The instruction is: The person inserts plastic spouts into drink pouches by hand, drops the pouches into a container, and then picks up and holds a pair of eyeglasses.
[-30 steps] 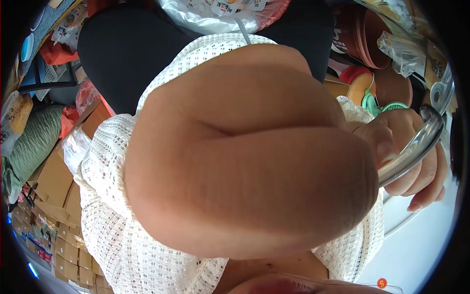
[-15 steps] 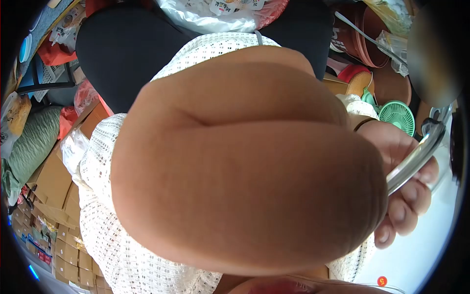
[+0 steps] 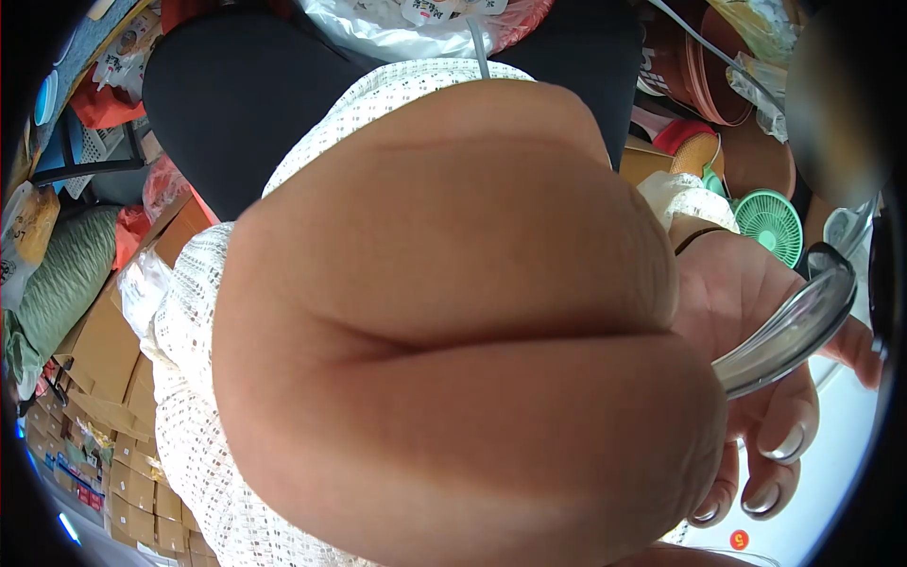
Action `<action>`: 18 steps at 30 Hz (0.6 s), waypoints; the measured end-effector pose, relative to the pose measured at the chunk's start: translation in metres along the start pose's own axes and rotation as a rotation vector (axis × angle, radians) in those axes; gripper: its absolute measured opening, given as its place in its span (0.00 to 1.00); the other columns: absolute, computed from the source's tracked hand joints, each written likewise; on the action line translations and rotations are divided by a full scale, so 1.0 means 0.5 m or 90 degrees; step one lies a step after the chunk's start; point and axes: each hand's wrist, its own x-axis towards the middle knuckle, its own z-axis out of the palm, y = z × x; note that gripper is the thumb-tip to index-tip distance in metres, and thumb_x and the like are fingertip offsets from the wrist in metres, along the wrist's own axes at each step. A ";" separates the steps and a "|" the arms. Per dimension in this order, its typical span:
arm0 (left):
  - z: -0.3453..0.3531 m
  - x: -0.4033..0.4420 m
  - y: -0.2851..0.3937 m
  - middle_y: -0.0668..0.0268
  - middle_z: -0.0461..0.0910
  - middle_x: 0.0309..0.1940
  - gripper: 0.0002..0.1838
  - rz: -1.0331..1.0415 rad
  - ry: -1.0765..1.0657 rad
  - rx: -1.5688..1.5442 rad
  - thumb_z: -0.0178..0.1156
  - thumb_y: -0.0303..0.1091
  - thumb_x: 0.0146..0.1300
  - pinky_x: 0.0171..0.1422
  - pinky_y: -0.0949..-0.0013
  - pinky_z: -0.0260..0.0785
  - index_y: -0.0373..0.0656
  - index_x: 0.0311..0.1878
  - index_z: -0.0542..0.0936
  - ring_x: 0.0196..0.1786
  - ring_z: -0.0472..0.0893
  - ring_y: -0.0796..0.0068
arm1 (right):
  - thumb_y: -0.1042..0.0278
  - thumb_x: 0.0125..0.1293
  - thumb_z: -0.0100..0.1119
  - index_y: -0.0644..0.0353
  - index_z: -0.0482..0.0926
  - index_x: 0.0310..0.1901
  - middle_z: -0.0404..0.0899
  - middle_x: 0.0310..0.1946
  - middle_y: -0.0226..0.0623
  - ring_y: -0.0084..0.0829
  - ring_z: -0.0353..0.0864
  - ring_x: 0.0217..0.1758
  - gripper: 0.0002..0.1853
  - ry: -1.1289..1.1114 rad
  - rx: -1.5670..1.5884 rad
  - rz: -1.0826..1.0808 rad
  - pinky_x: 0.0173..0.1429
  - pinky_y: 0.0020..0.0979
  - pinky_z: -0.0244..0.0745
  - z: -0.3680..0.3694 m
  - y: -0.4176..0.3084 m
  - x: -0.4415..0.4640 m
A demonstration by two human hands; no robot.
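Very close to the camera, my left hand (image 3: 453, 321) fills the middle of the head view as a large closed shape. Its fingertips, and whatever it may hold, are hidden. A clear, glossy curved piece (image 3: 789, 326) sticks out from behind its right side. Beyond that piece, my right hand (image 3: 746, 321) shows its palm, with fingers spread and nothing visible in it. A dark band (image 3: 697, 236) circles the right wrist. Part of the right palm is covered by the clear piece and by my left hand. White knit sleeves (image 3: 213, 397) show around both arms.
Cardboard boxes (image 3: 104, 350) and a green bag (image 3: 71, 260) stand at left. A plastic-lined container (image 3: 397, 33) is at top between black surfaces (image 3: 227, 104). On the right are a brown bucket (image 3: 690, 66), a green fan (image 3: 770, 227) and a white surface (image 3: 841, 435).
My right hand has turned from curled fingers to a spread palm and moved lower, uncovering the green fan. My left hand has shifted slightly down and left. A blurred object has appeared at upper right.
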 end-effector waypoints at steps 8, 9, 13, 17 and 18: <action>0.032 0.000 0.027 0.66 0.84 0.26 0.15 -0.084 0.118 0.042 0.79 0.38 0.43 0.28 0.68 0.53 0.48 0.29 0.82 0.22 0.68 0.80 | 0.40 0.73 0.53 0.51 0.81 0.40 0.77 0.31 0.23 0.23 0.83 0.34 0.21 0.049 -0.083 -0.097 0.62 0.71 0.52 0.028 0.016 -0.003; 0.035 0.002 0.025 0.66 0.84 0.26 0.15 -0.077 0.136 0.045 0.79 0.38 0.43 0.28 0.68 0.53 0.48 0.29 0.82 0.22 0.68 0.80 | 0.40 0.73 0.53 0.51 0.81 0.40 0.77 0.31 0.23 0.23 0.83 0.34 0.21 0.054 -0.088 -0.107 0.62 0.71 0.52 0.031 0.019 -0.004; 0.004 0.005 0.008 0.66 0.85 0.26 0.16 -0.011 0.033 0.036 0.80 0.38 0.41 0.29 0.69 0.54 0.47 0.29 0.82 0.22 0.68 0.80 | 0.39 0.73 0.53 0.50 0.81 0.40 0.76 0.31 0.22 0.23 0.84 0.34 0.21 0.072 -0.102 -0.131 0.64 0.73 0.51 0.044 0.026 -0.007; -0.016 0.009 -0.017 0.65 0.84 0.27 0.16 0.059 -0.062 -0.016 0.81 0.37 0.42 0.29 0.70 0.53 0.47 0.30 0.81 0.24 0.68 0.79 | 0.39 0.73 0.53 0.50 0.81 0.40 0.76 0.31 0.21 0.23 0.84 0.35 0.21 0.084 -0.107 -0.149 0.65 0.74 0.50 0.048 0.024 -0.008; -0.016 0.007 -0.022 0.65 0.84 0.27 0.16 0.062 -0.068 -0.035 0.81 0.37 0.42 0.29 0.70 0.54 0.46 0.30 0.81 0.24 0.68 0.79 | 0.39 0.73 0.53 0.50 0.81 0.40 0.76 0.31 0.21 0.23 0.84 0.35 0.22 0.086 -0.109 -0.154 0.65 0.75 0.49 0.051 0.025 -0.008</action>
